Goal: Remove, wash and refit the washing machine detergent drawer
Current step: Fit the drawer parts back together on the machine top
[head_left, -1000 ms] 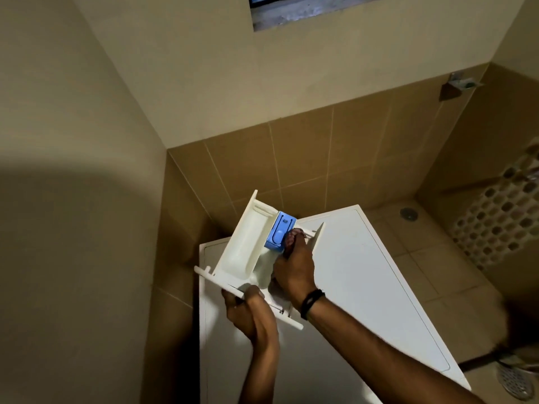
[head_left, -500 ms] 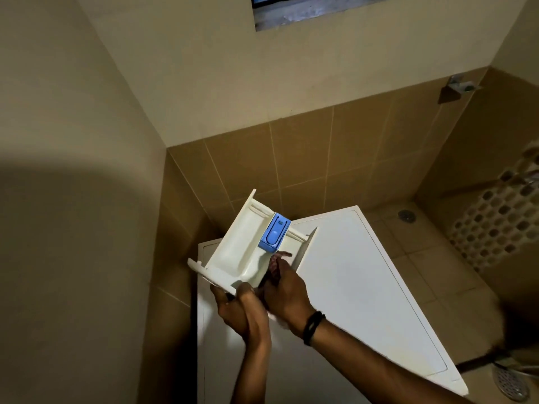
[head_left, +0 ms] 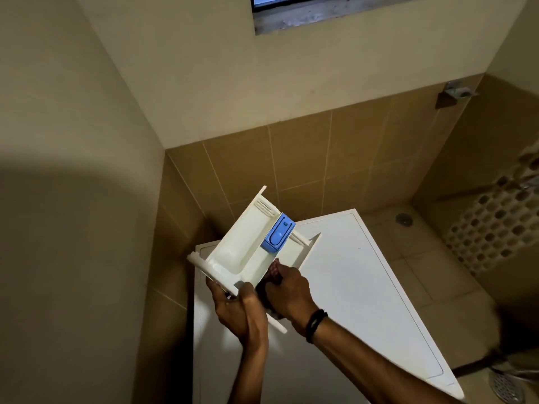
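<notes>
I hold the white detergent drawer [head_left: 233,252] tilted in the air above the back left corner of the white washing machine top [head_left: 364,287]. A blue siphon cap [head_left: 278,234] sits in the drawer's middle compartment. My left hand [head_left: 242,310] grips the drawer's front end from below. My right hand [head_left: 291,290], with a black band on its wrist, has curled fingers in the right compartment near the front. It holds what looks like a dark reddish cloth [head_left: 274,272]. The drawer's front panel is mostly hidden behind my hands.
Beige walls close in at the left and behind, with brown tiles on their lower part. A tiled floor with a round drain [head_left: 404,218] lies to the right. A metal grate [head_left: 504,383] is at the bottom right. High on the back wall is a window [head_left: 291,10].
My right hand has drawn back from the blue cap to the front of the right compartment. The drawer has shifted slightly left and toward me.
</notes>
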